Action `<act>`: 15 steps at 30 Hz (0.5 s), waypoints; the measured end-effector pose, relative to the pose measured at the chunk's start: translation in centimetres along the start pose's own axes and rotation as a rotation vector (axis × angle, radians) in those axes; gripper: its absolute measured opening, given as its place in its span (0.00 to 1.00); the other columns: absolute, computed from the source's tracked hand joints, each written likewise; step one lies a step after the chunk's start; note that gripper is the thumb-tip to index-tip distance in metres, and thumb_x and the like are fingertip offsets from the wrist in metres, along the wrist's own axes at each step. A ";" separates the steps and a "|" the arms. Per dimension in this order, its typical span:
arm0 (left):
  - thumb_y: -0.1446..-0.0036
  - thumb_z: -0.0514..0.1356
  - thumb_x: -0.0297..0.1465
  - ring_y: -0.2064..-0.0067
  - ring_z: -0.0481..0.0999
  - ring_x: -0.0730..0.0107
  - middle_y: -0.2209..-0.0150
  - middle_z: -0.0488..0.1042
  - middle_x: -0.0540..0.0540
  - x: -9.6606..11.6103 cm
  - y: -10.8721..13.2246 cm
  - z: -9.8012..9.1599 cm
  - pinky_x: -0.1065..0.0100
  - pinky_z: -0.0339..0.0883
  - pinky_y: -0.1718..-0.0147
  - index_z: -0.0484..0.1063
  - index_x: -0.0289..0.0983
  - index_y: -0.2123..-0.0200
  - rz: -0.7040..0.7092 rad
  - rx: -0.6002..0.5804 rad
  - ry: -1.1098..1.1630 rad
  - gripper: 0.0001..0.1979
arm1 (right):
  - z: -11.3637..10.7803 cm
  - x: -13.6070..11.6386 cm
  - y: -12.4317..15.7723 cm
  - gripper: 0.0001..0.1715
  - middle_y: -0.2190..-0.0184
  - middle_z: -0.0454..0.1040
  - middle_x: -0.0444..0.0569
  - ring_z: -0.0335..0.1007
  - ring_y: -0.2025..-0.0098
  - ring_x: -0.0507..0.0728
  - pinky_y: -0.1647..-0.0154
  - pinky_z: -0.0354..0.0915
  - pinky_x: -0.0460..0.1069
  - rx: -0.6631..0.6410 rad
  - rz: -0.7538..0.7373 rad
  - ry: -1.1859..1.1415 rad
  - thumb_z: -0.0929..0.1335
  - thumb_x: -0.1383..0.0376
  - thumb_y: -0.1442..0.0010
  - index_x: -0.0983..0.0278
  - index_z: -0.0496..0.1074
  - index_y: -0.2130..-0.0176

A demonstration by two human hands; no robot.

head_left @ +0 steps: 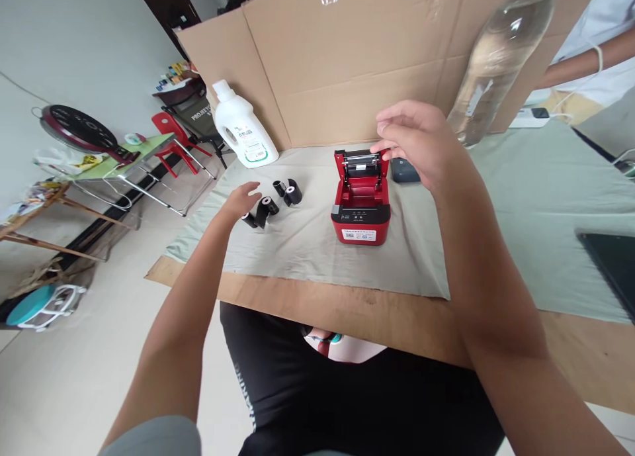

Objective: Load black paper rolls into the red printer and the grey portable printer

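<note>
A small red printer (361, 212) sits on the grey cloth (307, 244) with its lid (361, 163) tipped up and open. My right hand (417, 145) hovers by the lid's right top corner, fingers loosely spread, holding nothing. To the printer's left lie several black-wrapped paper rolls (272, 203). My left hand (243, 201) reaches over the nearest rolls, fingers stretched out and empty.
A white detergent jug (244, 130) stands at the back left before a folded cardboard wall (357, 59). A clear plastic bottle (496, 65) and a dark small device (404, 171) are right of the printer. A dark tablet (612, 264) lies far right. Another person's arm (585, 62) shows top right.
</note>
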State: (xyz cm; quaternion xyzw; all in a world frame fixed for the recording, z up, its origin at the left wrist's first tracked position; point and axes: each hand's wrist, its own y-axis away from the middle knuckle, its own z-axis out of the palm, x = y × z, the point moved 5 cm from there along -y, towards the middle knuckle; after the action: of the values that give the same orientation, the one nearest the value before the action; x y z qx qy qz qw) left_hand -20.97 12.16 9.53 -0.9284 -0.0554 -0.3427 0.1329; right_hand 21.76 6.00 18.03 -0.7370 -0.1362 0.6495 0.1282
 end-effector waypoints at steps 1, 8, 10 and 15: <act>0.47 0.64 0.25 0.48 0.80 0.56 0.52 0.82 0.40 -0.2 0.8 -0.8 0.58 0.70 0.43 0.78 0.37 0.61 0.026 0.005 -0.042 0.09 | -0.1 0.1 -0.1 0.11 0.58 0.74 0.48 0.79 0.59 0.61 0.57 0.74 0.58 0.004 -0.003 -0.006 0.74 0.56 0.38 0.55 0.74 0.57; 0.44 0.65 0.36 0.51 0.80 0.53 0.57 0.81 0.39 -5.9 5.6 -0.7 0.58 0.71 0.48 0.74 0.37 0.60 -0.159 0.128 -0.203 0.11 | -0.1 0.2 -0.2 0.12 0.59 0.75 0.48 0.79 0.61 0.59 0.62 0.72 0.55 0.028 -0.015 -0.030 0.76 0.57 0.39 0.57 0.75 0.58; 0.45 0.65 0.34 0.52 0.81 0.59 0.58 0.81 0.41 -7.1 5.6 0.1 0.62 0.71 0.48 0.73 0.37 0.60 -0.175 0.132 -0.048 0.10 | 0.3 -0.2 0.1 0.10 0.57 0.75 0.48 0.79 0.62 0.58 0.63 0.71 0.53 0.040 0.019 -0.011 0.76 0.59 0.40 0.58 0.75 0.59; 0.47 0.68 0.34 0.59 0.77 0.71 0.61 0.77 0.46 -8.2 4.9 0.1 0.70 0.72 0.54 0.69 0.36 0.60 -0.163 0.254 0.239 0.14 | 1.0 -1.1 0.6 0.08 0.56 0.75 0.47 0.79 0.64 0.57 0.65 0.72 0.52 0.048 0.073 0.016 0.76 0.61 0.40 0.58 0.76 0.61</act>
State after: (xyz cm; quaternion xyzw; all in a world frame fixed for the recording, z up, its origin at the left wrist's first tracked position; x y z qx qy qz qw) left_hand -26.19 7.37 3.11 -0.8493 -0.1568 -0.4503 0.2265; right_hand 20.69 5.03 18.70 -0.7434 -0.0925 0.6509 0.1230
